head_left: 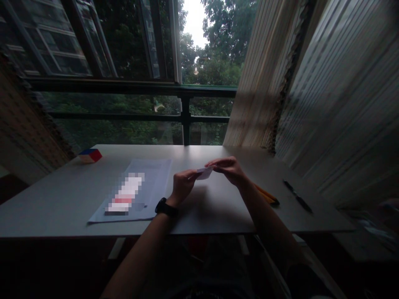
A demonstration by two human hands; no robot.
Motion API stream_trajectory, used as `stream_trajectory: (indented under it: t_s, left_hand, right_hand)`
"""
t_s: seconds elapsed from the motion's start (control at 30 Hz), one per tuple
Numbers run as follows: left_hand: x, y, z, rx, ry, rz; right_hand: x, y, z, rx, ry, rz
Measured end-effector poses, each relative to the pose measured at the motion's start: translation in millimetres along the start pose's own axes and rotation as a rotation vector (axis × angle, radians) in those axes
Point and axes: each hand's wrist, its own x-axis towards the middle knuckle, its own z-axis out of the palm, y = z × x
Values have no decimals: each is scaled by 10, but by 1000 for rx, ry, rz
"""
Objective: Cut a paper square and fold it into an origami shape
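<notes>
A small pale piece of paper (205,173) is held just above the grey table (218,207), near its middle. My left hand (183,185), with a black watch on its wrist, pinches the paper's left end. My right hand (229,169) pinches its right end with the fingers curled over it. Both hands hover close together over the table.
A printed sheet (149,174) lies flat to the left of my hands. At the far left corner sits a coloured cube (89,155). Yellow pencils (267,195) and a black pen (297,196) lie to the right. Window railing and curtains stand behind the table.
</notes>
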Motion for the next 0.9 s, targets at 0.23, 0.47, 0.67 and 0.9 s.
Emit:
stream_trajectory:
  t_s: [0.23,0.47,0.67,0.9]
  left_hand:
    - [-9,-29,6,-12,37,64]
    - [-24,-43,-2,88,84,110]
    - [-27,-41,-17,111,140,151]
    - [-30,-52,-40,114,141,187]
  right_hand:
    - [-17,-25,-33,-32,-71,11]
    - [-7,-52,-43,-34,-98,-20]
    - [-8,-66,-64,-48,-91,6]
    - [-27,-65,-93,-87,-53,67]
